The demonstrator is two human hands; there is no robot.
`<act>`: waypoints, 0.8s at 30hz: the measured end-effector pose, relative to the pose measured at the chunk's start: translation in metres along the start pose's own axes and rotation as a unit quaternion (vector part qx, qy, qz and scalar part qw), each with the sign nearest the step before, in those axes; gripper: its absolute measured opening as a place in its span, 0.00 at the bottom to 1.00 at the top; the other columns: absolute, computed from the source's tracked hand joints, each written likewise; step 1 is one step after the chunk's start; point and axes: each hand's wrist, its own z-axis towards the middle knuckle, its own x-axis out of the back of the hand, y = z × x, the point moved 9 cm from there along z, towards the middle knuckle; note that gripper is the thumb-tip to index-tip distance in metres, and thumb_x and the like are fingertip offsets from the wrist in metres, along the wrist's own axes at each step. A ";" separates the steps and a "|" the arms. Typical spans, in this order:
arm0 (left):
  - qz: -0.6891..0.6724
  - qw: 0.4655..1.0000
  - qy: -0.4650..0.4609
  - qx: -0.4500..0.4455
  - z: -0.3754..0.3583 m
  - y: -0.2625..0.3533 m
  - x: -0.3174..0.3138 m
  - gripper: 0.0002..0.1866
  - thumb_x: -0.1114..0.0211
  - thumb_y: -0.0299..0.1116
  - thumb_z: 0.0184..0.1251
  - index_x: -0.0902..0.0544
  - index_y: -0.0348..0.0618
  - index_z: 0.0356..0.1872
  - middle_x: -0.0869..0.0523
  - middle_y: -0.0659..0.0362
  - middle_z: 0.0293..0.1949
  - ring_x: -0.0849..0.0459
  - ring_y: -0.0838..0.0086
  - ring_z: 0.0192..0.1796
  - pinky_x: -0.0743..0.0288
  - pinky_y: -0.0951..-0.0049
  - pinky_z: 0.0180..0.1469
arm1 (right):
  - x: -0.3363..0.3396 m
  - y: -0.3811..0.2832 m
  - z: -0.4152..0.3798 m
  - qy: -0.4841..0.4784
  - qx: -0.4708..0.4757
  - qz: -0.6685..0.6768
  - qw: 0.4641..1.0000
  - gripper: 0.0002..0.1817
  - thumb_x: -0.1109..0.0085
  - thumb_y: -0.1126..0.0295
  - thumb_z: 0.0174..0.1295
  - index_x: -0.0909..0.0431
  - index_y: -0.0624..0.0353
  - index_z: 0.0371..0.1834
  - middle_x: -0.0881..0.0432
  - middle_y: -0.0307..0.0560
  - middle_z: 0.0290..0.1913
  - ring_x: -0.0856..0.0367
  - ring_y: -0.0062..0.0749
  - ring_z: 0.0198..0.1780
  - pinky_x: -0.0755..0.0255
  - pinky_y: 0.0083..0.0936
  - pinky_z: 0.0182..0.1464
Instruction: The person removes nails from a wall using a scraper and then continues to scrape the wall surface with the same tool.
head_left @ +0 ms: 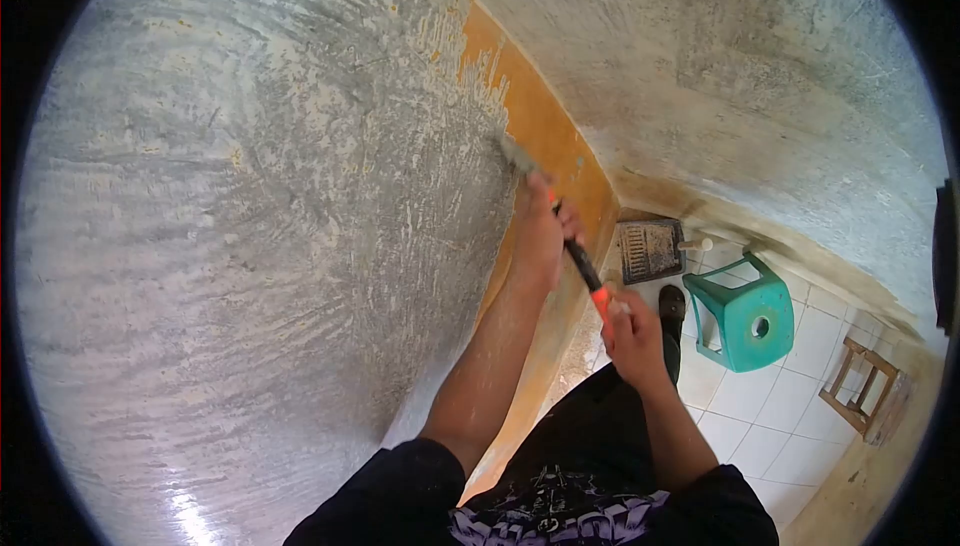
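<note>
Both hands grip a long-handled scraper (580, 264) with a black and orange handle. My left hand (543, 236) is wrapped round it near the blade. Farther down, my right hand (633, 339) closes on the orange end of the handle. The blade end, a little blurred, is at the wall (330, 196), where rough grey, scraped plaster meets a strip of orange paint (548, 116). That orange strip runs down along the corner and has a ragged edge on its grey side.
On the white tiled floor (770, 411) stands a green plastic stool (758, 324). A dark paint tray (650, 249) with a roller handle (695, 245) lies by the corner. A small wooden frame (858, 386) rests near the right wall. One sandal (671, 308) shows below me.
</note>
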 end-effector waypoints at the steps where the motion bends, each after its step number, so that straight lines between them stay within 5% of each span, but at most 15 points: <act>1: 0.007 1.000 -0.016 -0.012 0.012 0.005 -0.008 0.21 0.58 0.59 0.81 0.36 0.52 0.51 0.39 0.66 0.22 0.39 0.79 0.22 0.36 0.72 0.28 | 0.002 -0.012 0.014 0.006 0.004 0.014 1.000 0.16 0.48 0.63 0.75 0.23 0.60 0.58 0.30 0.31 0.23 0.35 0.12 0.21 0.41 0.16 0.23; 10: -0.011 0.999 0.043 0.029 -0.032 -0.020 0.020 0.20 0.59 0.59 0.81 0.35 0.55 0.52 0.40 0.68 0.22 0.39 0.80 0.22 0.36 0.73 0.28 | 0.001 0.015 -0.022 -0.024 -0.033 0.008 0.999 0.15 0.48 0.63 0.75 0.23 0.59 0.58 0.30 0.31 0.22 0.35 0.12 0.21 0.42 0.16 0.22; 19: 0.017 0.999 0.020 -0.034 0.021 0.014 -0.027 0.19 0.59 0.58 0.81 0.34 0.55 0.51 0.39 0.68 0.22 0.39 0.80 0.22 0.37 0.73 0.27 | 0.009 -0.023 0.020 -0.011 -0.024 0.038 0.999 0.16 0.47 0.62 0.75 0.23 0.58 0.58 0.30 0.30 0.22 0.35 0.11 0.21 0.41 0.16 0.22; 24: 0.006 0.999 0.040 0.003 -0.018 -0.009 0.011 0.23 0.58 0.59 0.80 0.34 0.50 0.55 0.38 0.67 0.24 0.38 0.80 0.22 0.36 0.74 0.27 | -0.003 0.009 -0.015 -0.019 -0.028 0.029 0.999 0.17 0.47 0.61 0.75 0.23 0.59 0.58 0.29 0.32 0.23 0.35 0.11 0.22 0.40 0.16 0.23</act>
